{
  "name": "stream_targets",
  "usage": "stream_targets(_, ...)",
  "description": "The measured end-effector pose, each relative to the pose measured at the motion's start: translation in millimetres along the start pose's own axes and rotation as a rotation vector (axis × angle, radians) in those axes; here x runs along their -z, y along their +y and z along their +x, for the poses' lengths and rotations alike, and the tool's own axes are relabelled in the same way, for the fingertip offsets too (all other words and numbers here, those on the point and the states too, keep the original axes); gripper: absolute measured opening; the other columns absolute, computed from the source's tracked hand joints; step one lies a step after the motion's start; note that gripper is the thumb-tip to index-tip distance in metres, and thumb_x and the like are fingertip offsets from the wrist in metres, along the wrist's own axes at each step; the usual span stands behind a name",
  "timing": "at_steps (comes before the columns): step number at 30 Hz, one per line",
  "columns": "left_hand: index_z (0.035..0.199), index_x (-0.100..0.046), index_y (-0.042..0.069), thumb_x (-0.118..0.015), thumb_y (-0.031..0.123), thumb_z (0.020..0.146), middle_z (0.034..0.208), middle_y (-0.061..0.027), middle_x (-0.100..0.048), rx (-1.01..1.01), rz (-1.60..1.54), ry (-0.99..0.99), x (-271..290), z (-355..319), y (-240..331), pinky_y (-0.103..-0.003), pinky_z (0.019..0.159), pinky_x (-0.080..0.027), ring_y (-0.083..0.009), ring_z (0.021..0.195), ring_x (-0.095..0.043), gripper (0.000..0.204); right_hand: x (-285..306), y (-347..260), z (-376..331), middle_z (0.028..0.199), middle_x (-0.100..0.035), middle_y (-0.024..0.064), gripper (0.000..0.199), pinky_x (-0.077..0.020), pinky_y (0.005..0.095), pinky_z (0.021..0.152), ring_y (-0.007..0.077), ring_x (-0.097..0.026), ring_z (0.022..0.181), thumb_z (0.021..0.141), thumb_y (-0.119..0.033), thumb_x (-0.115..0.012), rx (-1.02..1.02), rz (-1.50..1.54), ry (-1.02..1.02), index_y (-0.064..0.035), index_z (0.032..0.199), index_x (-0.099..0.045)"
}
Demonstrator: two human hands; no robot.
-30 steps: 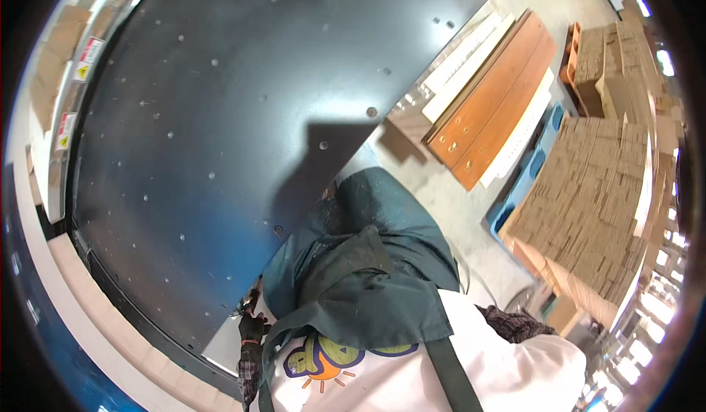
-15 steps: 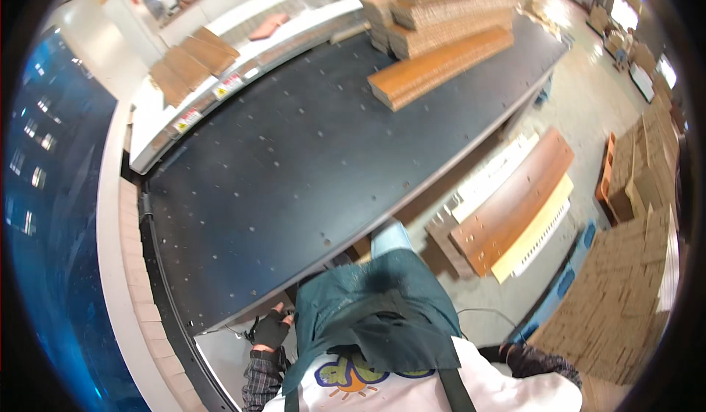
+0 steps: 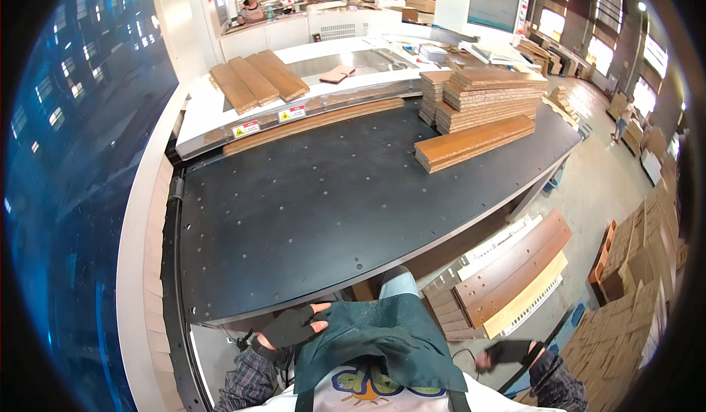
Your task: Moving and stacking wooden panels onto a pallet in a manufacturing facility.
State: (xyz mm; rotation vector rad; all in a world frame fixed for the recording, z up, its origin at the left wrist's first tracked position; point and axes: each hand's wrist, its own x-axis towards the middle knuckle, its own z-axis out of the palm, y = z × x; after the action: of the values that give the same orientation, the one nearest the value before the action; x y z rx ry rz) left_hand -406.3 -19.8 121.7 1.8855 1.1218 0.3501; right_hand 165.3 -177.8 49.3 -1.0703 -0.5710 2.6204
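Note:
My left hand (image 3: 296,328), in a black fingerless glove, is beside the dark green apron (image 3: 390,335), just below the table's front edge. Its bare fingertips are spread, and nothing shows in them. Low on the right, my right hand (image 3: 506,355) wears a similar glove. Motion smears its fingers, so any grip is unclear. Ahead lies a black machine table (image 3: 294,213) dotted with small holes. A pile of brown boards (image 3: 489,103) stands on its far right part, with a lower stack of orange-brown boards (image 3: 476,144) in front.
Several brown boards (image 3: 257,81) lie on the white machine beam (image 3: 198,125) behind the table. Panels (image 3: 511,272) are stacked low at the right, near piled cardboard (image 3: 599,338). A blue glossy panel (image 3: 81,191) borders the left. A monitor (image 3: 493,4) and other people (image 3: 252,8) are farther back.
The view has lifted, showing more of the hall behind. My left hand has moved right and forward against the apron. The right hand has come into sight beside the body.

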Motion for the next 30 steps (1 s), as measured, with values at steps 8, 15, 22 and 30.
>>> stream_targets(8,0.14,-0.054,0.004,-0.065,0.02,0.096,0.123,-0.0133,-0.065,-0.125,-0.056,0.294,96,25,38,-0.032,0.095,-0.048,-0.0191,0.108,-0.061,0.048,-168,-256,94,0.106,-0.069,0.0073,0.031,-0.0501,0.0282,0.088,0.0132,-0.063,0.097,0.098,-0.015,-0.061,0.835,-0.823,0.452,0.0012,0.125,-0.061)
stream_targets(15,0.144,-0.046,-0.002,-0.068,0.022,0.093,0.119,-0.0154,-0.066,-0.065,0.09,0.69,190,80,-49,-0.031,0.085,-0.052,-0.0167,0.097,-0.064,0.061,-126,-339,263,0.118,-0.067,0.0172,0.044,-0.0505,0.0352,0.094,0.0247,-0.065,0.107,0.093,-0.018,-0.066,0.91,-1.246,0.422,-0.0016,0.133,-0.055)
stream_targets(22,0.147,-0.038,-0.005,-0.067,0.028,0.094,0.131,-0.021,-0.059,0.236,-0.118,0.908,273,167,-143,-0.031,0.092,-0.05,-0.0199,0.111,-0.061,0.069,-113,-371,338,0.143,-0.048,0.0227,0.061,-0.0327,0.0512,0.113,0.0444,-0.039,0.137,0.085,-0.027,-0.073,1.073,-1.535,0.684,-0.0043,0.136,-0.05)
stream_targets(30,0.151,-0.032,-0.002,-0.063,0.025,0.097,0.114,-0.0122,-0.062,0.15,-0.674,1.125,358,280,-290,-0.03,0.081,-0.053,-0.0179,0.101,-0.06,0.067,-122,-374,339,0.145,-0.045,0.0256,0.067,-0.0267,0.0606,0.113,0.0481,-0.037,0.138,0.084,-0.033,-0.073,1.034,-1.798,0.656,-0.0054,0.14,-0.047)
